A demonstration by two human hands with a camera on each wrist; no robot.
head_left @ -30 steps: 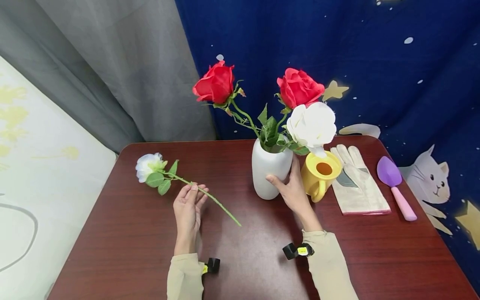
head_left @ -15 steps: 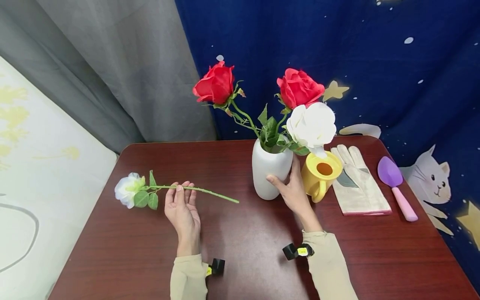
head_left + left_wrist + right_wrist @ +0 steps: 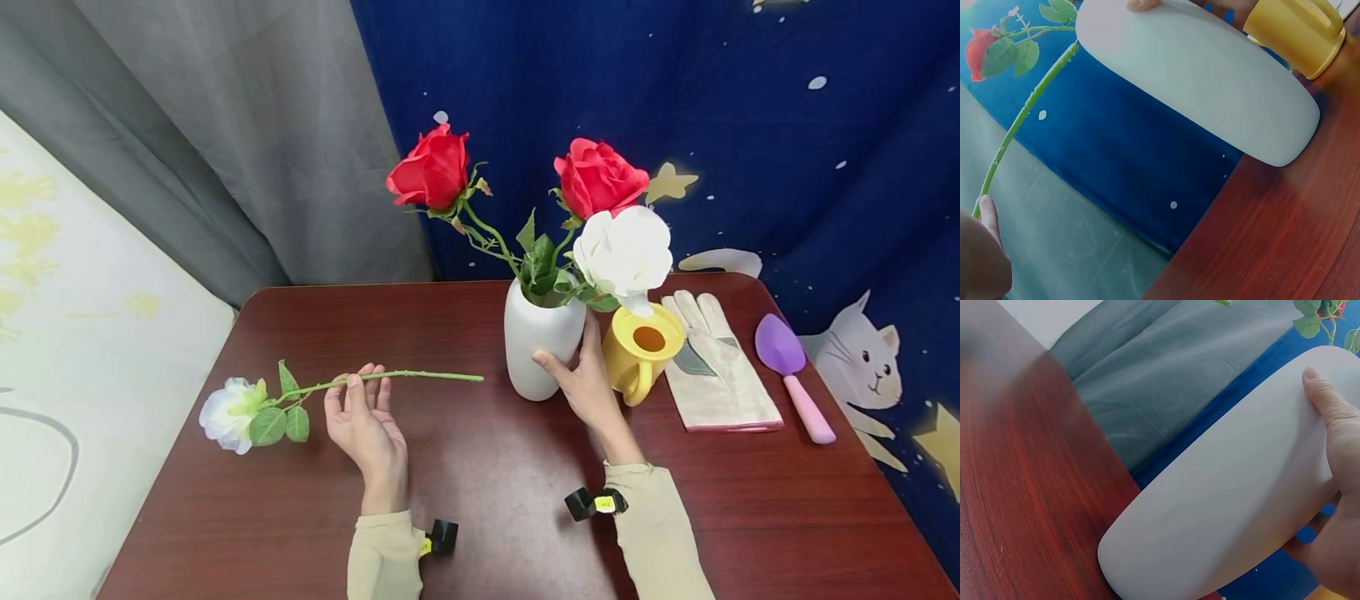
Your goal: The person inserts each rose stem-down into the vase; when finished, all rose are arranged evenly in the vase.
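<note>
In my left hand [image 3: 370,422] I pinch the green stem of a pale white-blue rose [image 3: 231,415]. The bloom points left, and the bare stem end reaches right, a little short of the vase in the head view. My right hand [image 3: 588,379] grips the right side of a white vase [image 3: 536,346], thumb across its front. The vase stands upright and holds a left red rose [image 3: 431,167], a right red rose [image 3: 597,175] and a white rose [image 3: 626,250]. The left wrist view shows the held stem [image 3: 1029,103] near the vase mouth. Stem ends inside the vase are hidden.
A yellow watering can [image 3: 637,354] stands just right of the vase. Beyond it lie white gardening gloves [image 3: 720,375] and a purple trowel [image 3: 783,354] with a pink handle. The dark red table [image 3: 495,517] backs onto grey and blue curtains [image 3: 750,150].
My left hand has turned the rose: its bloom has swung left and toward me, and its stem end has risen toward the vase's height. My right hand and the vase have stayed put.
</note>
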